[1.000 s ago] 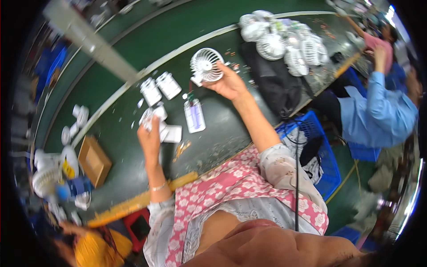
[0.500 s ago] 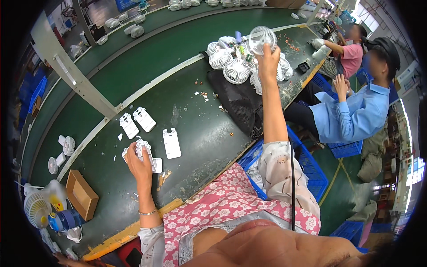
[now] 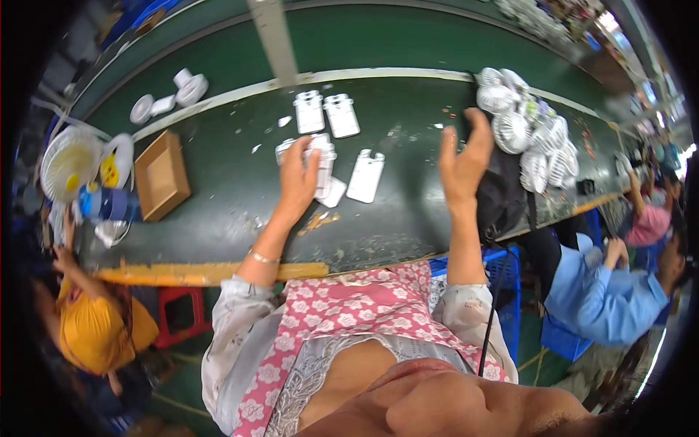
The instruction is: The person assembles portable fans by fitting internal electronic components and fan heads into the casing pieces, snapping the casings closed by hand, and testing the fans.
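Observation:
My left hand (image 3: 297, 178) has its fingers bent round a white plastic casing (image 3: 325, 160), one of several stacked on the green table; how firmly it grips is partly hidden. Under that stack a flat white piece (image 3: 333, 194) sticks out. Two white casings (image 3: 309, 113) lie just beyond, and another white casing (image 3: 366, 175) lies flat to the right. My right hand (image 3: 466, 162) hovers over the table, fingers apart, holding nothing. Beside it on the right are a black mesh bag (image 3: 501, 191) and a heap of white fan heads (image 3: 512, 132).
A cardboard box (image 3: 162, 177) stands at the left, by a yellow-white fan (image 3: 71, 162) and a blue bottle (image 3: 109, 204). Small white fans (image 3: 191, 89) lie behind it. Co-workers sit on both sides, one in a blue shirt (image 3: 608, 295). A post (image 3: 273, 40) rises at the back.
My right hand has let go of the clear round fan part over the heap and come back left, now with nothing in it. My left hand stays at the casings. The view has turned left.

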A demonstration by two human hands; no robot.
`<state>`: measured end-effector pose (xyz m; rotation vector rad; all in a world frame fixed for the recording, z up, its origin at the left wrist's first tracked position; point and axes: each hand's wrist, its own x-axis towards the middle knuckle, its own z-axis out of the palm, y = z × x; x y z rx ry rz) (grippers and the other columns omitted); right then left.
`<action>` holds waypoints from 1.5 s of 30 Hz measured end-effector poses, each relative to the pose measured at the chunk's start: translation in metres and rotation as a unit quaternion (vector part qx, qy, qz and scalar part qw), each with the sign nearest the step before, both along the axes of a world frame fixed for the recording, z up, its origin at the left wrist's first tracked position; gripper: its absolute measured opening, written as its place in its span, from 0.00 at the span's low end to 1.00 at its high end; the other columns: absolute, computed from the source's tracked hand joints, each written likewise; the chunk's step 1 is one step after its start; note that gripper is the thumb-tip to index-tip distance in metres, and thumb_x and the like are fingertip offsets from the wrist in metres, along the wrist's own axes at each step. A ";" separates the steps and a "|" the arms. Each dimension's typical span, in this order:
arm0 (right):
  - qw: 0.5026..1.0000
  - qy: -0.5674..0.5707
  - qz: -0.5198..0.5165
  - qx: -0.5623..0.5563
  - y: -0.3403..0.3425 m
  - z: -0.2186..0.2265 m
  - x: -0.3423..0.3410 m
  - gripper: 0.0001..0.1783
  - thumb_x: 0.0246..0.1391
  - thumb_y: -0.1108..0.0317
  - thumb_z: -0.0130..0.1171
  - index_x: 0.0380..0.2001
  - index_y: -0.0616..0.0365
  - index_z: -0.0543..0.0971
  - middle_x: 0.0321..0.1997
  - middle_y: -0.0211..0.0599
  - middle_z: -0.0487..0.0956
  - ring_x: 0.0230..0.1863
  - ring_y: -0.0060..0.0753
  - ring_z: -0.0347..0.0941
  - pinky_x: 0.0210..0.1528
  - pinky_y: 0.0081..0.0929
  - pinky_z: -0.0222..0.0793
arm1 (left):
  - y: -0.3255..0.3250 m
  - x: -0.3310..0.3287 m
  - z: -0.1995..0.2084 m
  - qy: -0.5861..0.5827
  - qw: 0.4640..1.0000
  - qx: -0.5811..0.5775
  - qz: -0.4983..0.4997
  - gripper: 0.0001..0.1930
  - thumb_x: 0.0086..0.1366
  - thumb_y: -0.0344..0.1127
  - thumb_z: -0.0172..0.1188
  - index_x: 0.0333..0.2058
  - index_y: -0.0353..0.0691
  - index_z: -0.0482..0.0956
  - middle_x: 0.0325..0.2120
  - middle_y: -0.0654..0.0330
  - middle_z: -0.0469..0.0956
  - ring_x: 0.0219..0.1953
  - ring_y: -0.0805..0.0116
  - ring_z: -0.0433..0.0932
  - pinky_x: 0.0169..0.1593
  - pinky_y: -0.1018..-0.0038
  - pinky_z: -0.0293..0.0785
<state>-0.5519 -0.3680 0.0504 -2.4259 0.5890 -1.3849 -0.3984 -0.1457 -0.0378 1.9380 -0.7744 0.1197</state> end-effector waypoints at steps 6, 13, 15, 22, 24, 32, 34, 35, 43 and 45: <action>0.956 0.201 0.170 0.130 0.076 -0.061 0.057 0.35 0.54 0.56 0.50 0.58 0.65 0.53 0.58 0.68 0.51 0.60 0.68 0.46 0.61 0.56 0.39 | 0.008 0.042 0.042 0.057 0.990 -0.124 0.045 0.13 0.64 0.38 0.48 0.38 0.32 0.72 0.33 0.55 0.73 0.34 0.69 0.72 0.41 0.75 0.67; 0.955 0.060 0.211 0.201 0.072 -0.073 0.078 0.23 0.56 0.65 0.47 0.51 0.67 0.62 0.55 0.56 0.62 0.56 0.55 0.59 0.58 0.38 0.54 | 0.058 0.205 0.004 -0.191 0.942 0.131 0.242 0.28 0.51 0.40 0.61 0.48 0.34 0.64 0.45 0.44 0.66 0.50 0.47 0.62 0.54 0.57 0.55; 0.967 0.028 0.151 0.205 0.069 -0.072 0.080 0.18 0.55 0.67 0.47 0.47 0.67 0.66 0.49 0.53 0.67 0.51 0.51 0.63 0.54 0.37 0.58 | 0.071 0.253 -0.003 -0.185 0.910 0.209 0.308 0.36 0.49 0.50 0.62 0.52 0.35 0.61 0.47 0.43 0.67 0.49 0.46 0.65 0.51 0.55 0.61; 0.957 -0.010 0.096 0.273 0.063 -0.088 0.083 0.15 0.56 0.66 0.47 0.44 0.63 0.68 0.43 0.46 0.71 0.41 0.39 0.70 0.45 0.29 0.64 | 0.037 0.301 0.007 -0.030 0.869 0.265 0.417 0.42 0.41 0.71 0.57 0.50 0.46 0.69 0.38 0.48 0.76 0.40 0.48 0.75 0.42 0.56 0.70; 0.948 -0.036 0.107 0.298 0.059 -0.082 0.077 0.15 0.56 0.66 0.47 0.42 0.65 0.68 0.43 0.50 0.70 0.45 0.49 0.66 0.48 0.34 0.62 | 0.034 0.304 0.010 0.011 0.867 0.215 0.450 0.40 0.43 0.68 0.58 0.49 0.46 0.69 0.37 0.49 0.76 0.41 0.48 0.75 0.43 0.53 0.69; 0.957 -0.073 0.107 0.260 0.053 -0.094 0.086 0.13 0.54 0.65 0.49 0.39 0.62 0.67 0.39 0.50 0.69 0.43 0.51 0.65 0.47 0.37 0.61 | 0.069 0.233 0.024 -0.083 0.955 -0.051 0.279 0.33 0.54 0.47 0.62 0.51 0.30 0.62 0.47 0.45 0.68 0.45 0.55 0.70 0.49 0.65 0.66; 0.954 -0.059 0.135 0.260 0.056 -0.088 0.080 0.17 0.53 0.64 0.52 0.43 0.63 0.66 0.44 0.48 0.69 0.48 0.47 0.64 0.51 0.35 0.60 | 0.089 0.168 0.059 -0.065 0.969 -0.127 0.199 0.30 0.56 0.43 0.60 0.52 0.32 0.60 0.48 0.46 0.65 0.48 0.57 0.67 0.52 0.65 0.64; 0.960 -0.065 0.149 0.229 0.058 -0.078 0.076 0.20 0.52 0.62 0.54 0.44 0.62 0.66 0.45 0.48 0.68 0.50 0.47 0.63 0.52 0.36 0.59 | 0.104 0.148 0.072 -0.077 0.971 -0.144 0.173 0.30 0.57 0.42 0.59 0.53 0.33 0.59 0.48 0.47 0.65 0.49 0.57 0.67 0.52 0.66 0.63; 0.841 0.064 0.488 0.224 0.083 0.009 0.043 0.50 0.32 0.52 0.69 0.57 0.60 0.56 0.59 0.51 0.58 0.63 0.49 0.50 0.63 0.36 0.45 | 0.096 0.035 0.135 0.145 0.965 -0.149 -0.163 0.40 0.44 0.58 0.58 0.50 0.33 0.62 0.39 0.56 0.69 0.42 0.67 0.71 0.47 0.73 0.67; 0.730 0.232 0.578 0.282 0.086 0.017 0.033 0.44 0.38 0.53 0.66 0.55 0.60 0.58 0.48 0.48 0.68 0.51 0.40 0.64 0.53 0.33 0.58 | 0.062 0.006 0.136 0.223 0.923 -0.195 -0.244 0.35 0.47 0.56 0.54 0.46 0.34 0.65 0.37 0.59 0.70 0.39 0.70 0.72 0.45 0.77 0.68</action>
